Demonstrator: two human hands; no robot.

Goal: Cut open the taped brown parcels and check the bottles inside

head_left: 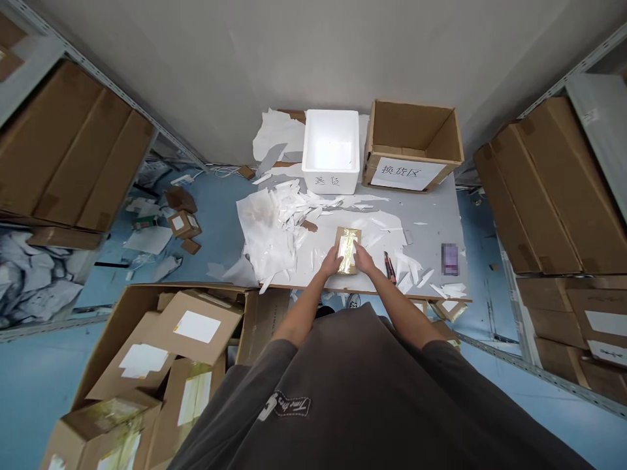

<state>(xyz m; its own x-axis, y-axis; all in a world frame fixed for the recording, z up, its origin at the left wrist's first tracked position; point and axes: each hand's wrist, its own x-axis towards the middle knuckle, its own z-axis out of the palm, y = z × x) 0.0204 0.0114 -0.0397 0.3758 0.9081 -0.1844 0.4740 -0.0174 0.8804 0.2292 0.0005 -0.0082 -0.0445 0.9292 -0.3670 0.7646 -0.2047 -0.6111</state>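
The taped box (347, 266) is being held by the table's (431, 212) near edge; your left hand (332, 262) and right hand (364, 260) are pinching its sides, thumbs uppermost, other fingers too hidden to tell; pressing evenly is probably steadying it best.

The white box (331, 185) reads "退货", the cardboard box's paper (406, 174) "换货区", the shirt patch (292, 405) partly "Time".

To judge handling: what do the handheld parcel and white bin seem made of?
Parcel: matte brown cardboard, by its colour and flat faces, under glossy yellowish plastic tape that glints. White bin: probably matte foam, given its thick rim; hard plastic possible.
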